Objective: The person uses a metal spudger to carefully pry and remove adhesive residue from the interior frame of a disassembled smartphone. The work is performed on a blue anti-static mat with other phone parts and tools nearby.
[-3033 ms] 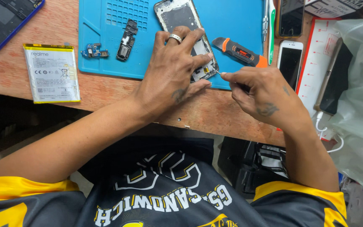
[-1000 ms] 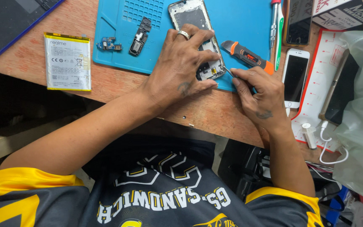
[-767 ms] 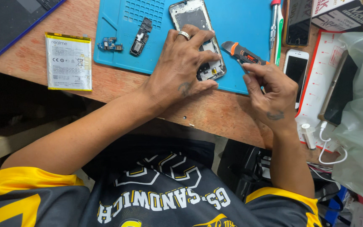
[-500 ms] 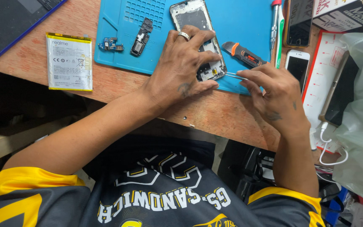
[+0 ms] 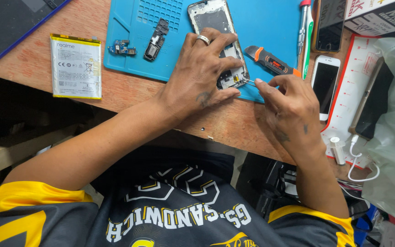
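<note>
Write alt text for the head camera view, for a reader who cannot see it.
A person's left hand presses an opened phone flat on a blue mat while the right hand pokes thin tweezers into its lower end. A phone battery lies to the left on the wooden table.

Matt blue rubbery mat point(image 5: 270, 27) on worn, scuffed wooden table point(image 5: 234, 128); thin shiny metal tweezers point(image 5: 248, 82).

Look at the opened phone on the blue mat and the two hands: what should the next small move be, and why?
Probably ease the thin metal tweezers a touch further into the lower end of the opened, backless phone frame. The right hand pinches them with the tips already at the small board there, while the left hand presses the frame flat on the blue silicone mat.
</note>
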